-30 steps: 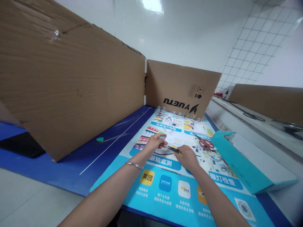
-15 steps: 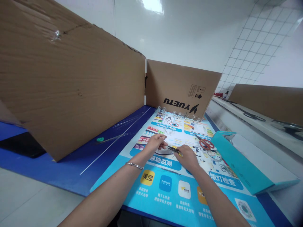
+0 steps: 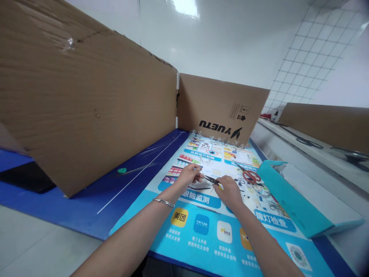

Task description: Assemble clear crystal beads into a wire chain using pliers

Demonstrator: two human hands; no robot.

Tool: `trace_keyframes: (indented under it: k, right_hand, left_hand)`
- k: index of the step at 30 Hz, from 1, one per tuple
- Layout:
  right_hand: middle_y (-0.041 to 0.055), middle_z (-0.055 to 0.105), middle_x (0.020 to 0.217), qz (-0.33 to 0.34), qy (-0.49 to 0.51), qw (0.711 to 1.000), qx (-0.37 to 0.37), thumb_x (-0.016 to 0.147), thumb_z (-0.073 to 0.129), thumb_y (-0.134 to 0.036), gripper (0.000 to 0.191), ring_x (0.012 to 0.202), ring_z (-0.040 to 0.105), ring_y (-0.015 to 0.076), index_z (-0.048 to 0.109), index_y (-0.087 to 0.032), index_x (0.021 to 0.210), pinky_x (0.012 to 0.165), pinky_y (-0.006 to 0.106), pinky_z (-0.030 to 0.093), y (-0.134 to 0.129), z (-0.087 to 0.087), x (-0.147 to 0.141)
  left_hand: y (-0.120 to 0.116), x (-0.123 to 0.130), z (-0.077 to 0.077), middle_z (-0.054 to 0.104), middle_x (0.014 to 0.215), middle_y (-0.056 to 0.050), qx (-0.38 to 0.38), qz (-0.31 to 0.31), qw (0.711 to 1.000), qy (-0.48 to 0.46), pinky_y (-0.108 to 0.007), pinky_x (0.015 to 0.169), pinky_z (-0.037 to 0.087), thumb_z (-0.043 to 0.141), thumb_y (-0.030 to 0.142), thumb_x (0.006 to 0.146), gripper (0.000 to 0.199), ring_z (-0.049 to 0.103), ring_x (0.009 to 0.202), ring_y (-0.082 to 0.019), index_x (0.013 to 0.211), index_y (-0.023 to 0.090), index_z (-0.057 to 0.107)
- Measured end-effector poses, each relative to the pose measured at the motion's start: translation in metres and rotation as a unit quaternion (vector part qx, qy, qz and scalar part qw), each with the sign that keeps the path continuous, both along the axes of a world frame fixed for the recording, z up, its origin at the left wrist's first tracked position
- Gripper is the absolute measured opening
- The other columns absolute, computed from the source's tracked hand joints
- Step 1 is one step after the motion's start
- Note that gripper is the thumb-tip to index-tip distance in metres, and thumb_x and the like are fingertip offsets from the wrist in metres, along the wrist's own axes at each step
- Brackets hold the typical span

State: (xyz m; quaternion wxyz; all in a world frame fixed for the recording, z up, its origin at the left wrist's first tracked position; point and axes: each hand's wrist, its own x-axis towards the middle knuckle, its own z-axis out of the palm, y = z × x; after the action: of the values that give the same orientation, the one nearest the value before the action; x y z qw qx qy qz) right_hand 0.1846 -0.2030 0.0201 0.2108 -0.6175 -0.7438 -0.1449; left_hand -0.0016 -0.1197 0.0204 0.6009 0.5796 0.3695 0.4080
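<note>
My right hand [image 3: 227, 190] grips small dark snips [image 3: 211, 179] with a yellow handle part [image 3: 220, 187], their tips pointing left toward my left hand. My left hand [image 3: 188, 174] has its fingertips closed close to those tips, and whatever they pinch is too small to make out. Both hands hover just over a blue printed poster [image 3: 201, 227] lying flat on the bench. A bangle circles my left wrist [image 3: 163, 202]. Red-handled scissors [image 3: 251, 176] lie on the poster to the right of my right hand.
Tall cardboard sheets [image 3: 86, 104] stand along the left and back [image 3: 219, 107]. Scraps of clear plastic film [image 3: 216, 138] line the poster's far edge. A teal-and-white folder [image 3: 300, 196] lies at the right. A dark flat object [image 3: 25, 177] sits on the blue bench at left.
My hands have shifted only slightly. The snips' dark tips have risen a little toward my left fingers.
</note>
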Motion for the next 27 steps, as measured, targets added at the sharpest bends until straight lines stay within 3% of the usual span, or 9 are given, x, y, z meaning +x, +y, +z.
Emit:
trace_keyframes:
  k: [8,18,27]
  right_hand:
    - [0.0066,0.055,0.087,0.000,-0.016,0.999,0.042,0.081,0.050,-0.029,0.018,0.089,0.046,0.0205,0.058,-0.020,0.094,0.078,0.033,0.031,-0.005,0.008,0.000]
    - [0.0057,0.051,0.082,0.000,-0.093,0.993,0.066,0.082,0.050,-0.031,0.014,0.083,0.043,0.0191,0.057,-0.020,0.088,0.073,0.031,0.029,-0.006,0.009,-0.006]
    - [0.0062,0.050,0.083,-0.003,-0.087,0.994,0.064,0.083,0.049,-0.030,0.014,0.084,0.042,0.0199,0.057,-0.019,0.088,0.074,0.032,0.028,-0.006,0.012,-0.004]
  left_hand:
    - [0.002,0.003,-0.005,0.066,0.067,-0.004,0.034,-0.003,0.998,0.045,-0.015,0.039,0.033,0.048,0.032,0.078,0.022,0.060,0.049,-0.011,0.092,0.015,0.052]
    - [0.000,0.008,-0.013,0.066,0.064,-0.004,0.066,-0.027,0.993,0.093,-0.015,0.041,0.037,0.046,0.027,0.079,0.017,0.060,0.048,-0.011,0.086,0.015,0.055]
    - [0.004,0.006,-0.014,0.066,0.064,-0.004,0.067,0.000,0.990,0.124,-0.016,0.040,0.038,0.047,0.031,0.079,0.018,0.060,0.046,-0.011,0.082,0.015,0.054]
